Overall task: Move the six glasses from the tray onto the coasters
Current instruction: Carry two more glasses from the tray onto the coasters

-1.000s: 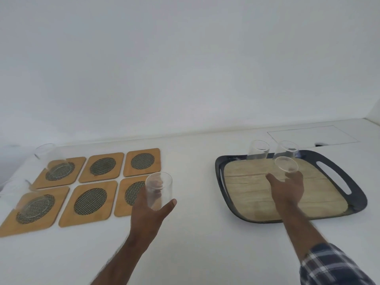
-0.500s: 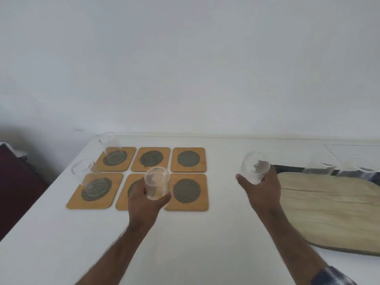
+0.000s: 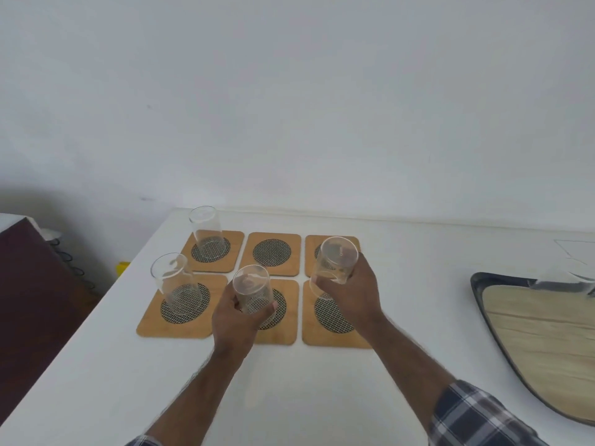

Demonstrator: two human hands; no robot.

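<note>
**Two glasses over the coasters, two already down**

Nearest to me, my left hand point(image 3: 240, 312) was closed around a glass point(image 3: 252, 288), holding it upright directly above the front middle coaster point(image 3: 283, 329). I could not tell whether its base was touching the mesh or hanging just clear, since the fingers and the glass itself blurred that contact. My right hand point(image 3: 349, 292) gripped a second glass point(image 3: 335, 263), tilted slightly, between the front right coaster point(image 3: 331, 333) and the back right coaster point(image 3: 352, 241); its base sat over the gap, so which of the two it was meant for I judged open. The left glass had the shorter way down, straight below it.

Further off, two glasses stood upright on the left-hand coasters, one at the front point(image 3: 174, 284) and one at the back point(image 3: 206, 235). The back middle coaster point(image 3: 273, 252) lay bare.

At the far right the tray point(image 3: 476, 284) was cut by the frame edge. Smeared glass shapes showed at its back rim, too blurred for me to count.
</note>
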